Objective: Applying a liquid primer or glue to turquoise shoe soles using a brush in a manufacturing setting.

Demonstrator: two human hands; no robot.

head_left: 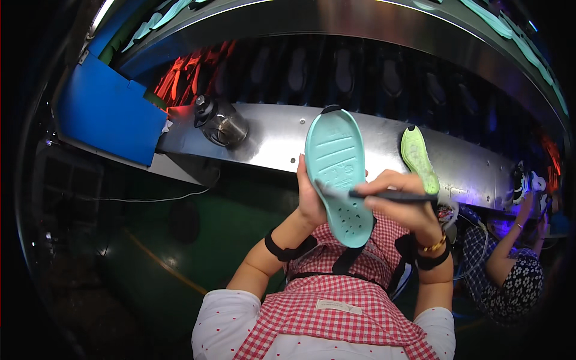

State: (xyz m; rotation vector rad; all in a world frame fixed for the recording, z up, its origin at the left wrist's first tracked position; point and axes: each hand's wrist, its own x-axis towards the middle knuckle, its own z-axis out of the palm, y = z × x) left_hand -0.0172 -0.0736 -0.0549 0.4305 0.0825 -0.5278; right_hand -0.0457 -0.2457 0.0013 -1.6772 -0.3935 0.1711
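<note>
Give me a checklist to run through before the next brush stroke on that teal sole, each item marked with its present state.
1. Teal sole held firmly in the left hand: ok.
2. Brush gripped in the right hand: ok.
3. Brush tip on the sole's surface: ok, it lies across the middle.
4. Glue or paint loaded on the bristles: cannot tell.
5. Yellow-green sole on the steel ledge lies apart from the working hand: ok.
6. Co-worker's hands at the right stay apart from the person's own: ok.
</note>
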